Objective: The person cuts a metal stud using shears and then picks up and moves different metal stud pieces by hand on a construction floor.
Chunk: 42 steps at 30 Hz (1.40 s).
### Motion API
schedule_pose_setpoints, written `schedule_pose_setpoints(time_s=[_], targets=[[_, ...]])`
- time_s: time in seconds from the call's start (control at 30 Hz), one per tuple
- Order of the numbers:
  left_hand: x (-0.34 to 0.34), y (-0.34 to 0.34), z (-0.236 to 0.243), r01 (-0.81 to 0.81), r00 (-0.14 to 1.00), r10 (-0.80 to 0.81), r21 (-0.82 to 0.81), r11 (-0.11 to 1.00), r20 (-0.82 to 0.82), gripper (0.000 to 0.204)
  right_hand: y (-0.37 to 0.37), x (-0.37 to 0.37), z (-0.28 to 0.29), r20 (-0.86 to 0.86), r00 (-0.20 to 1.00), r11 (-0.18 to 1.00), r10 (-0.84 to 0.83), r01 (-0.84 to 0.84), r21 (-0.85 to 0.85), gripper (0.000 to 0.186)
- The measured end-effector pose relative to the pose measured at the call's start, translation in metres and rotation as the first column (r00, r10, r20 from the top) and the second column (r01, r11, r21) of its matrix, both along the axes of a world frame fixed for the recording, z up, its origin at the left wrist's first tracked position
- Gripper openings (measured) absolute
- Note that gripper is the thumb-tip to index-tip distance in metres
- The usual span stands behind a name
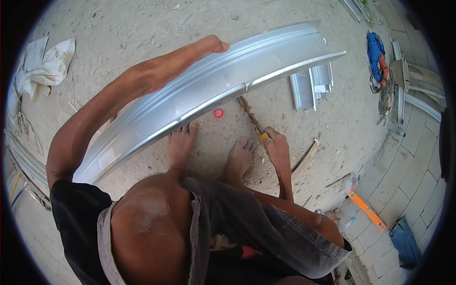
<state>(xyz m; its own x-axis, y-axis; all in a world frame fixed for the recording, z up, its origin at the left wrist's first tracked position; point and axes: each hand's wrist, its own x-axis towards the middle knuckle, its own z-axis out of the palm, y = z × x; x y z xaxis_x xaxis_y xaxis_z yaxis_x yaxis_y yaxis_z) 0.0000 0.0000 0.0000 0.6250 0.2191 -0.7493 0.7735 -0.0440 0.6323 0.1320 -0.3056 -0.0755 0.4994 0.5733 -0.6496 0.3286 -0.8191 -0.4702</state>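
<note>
A long, silvery metal channel [190, 97] slants across the middle above the sandy ground, its right end higher in the picture. My left hand [202, 50] reaches over its far edge and grips it; most of those fingers are hidden behind the metal. In the near flange there is a narrow slit, right of the middle. Just below that slit are the worn, brownish jaws of tin snips [251, 115]. My right hand [276, 146] is closed around their yellow handles. Whether the jaws touch the flange is hard to see.
Short channel offcuts [304, 90] lie beyond the right end. A red ring-shaped cap [218, 113] is near my bare feet. At right are an orange spirit level [366, 210], blue cloth [375, 52] and cables. A white sack [54, 66] lies far left.
</note>
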Motion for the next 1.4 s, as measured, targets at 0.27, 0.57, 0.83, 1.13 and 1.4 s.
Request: schedule_pose_setpoints(time_s=[0.27, 0.57, 0.83, 1.13, 1.4], targets=[[0.006, 0.008, -0.026, -0.007, 0.999, -0.001, 0.199, 0.98, 0.038, 0.091, -0.013, 0.005, 0.028, -0.373, 0.888, 0.946, -0.269, 0.316, 0.068, 0.016], [0.009, -0.003, -0.079, 0.074, 0.992, -0.12, 0.631, 0.772, 0.03, 0.074, 0.017, 0.006, 0.08, -0.53, 0.82, 0.912, -0.216, 0.363, 0.191, 0.034], [0.008, -0.025, -0.084, -0.126, 0.984, 0.002, 0.682, 0.721, 0.18, 0.067, 0.04, 0.002, 0.053, -0.325, 0.939, 0.951, -0.113, 0.197, 0.237, 0.029], [0.007, -0.039, -0.091, -0.148, 0.979, -0.004, 0.722, 0.676, 0.205, 0.06, 0.049, -0.006, 0.044, -0.293, 0.947, 0.955, -0.13, 0.199, 0.22, 0.03], [0.004, -0.046, -0.099, -0.139, 0.946, -0.174, 0.83, 0.54, 0.272, 0.06, 0.047, -0.014, 0.026, -0.26, 0.96, 0.948, -0.107, 0.177, 0.263, 0.033]])
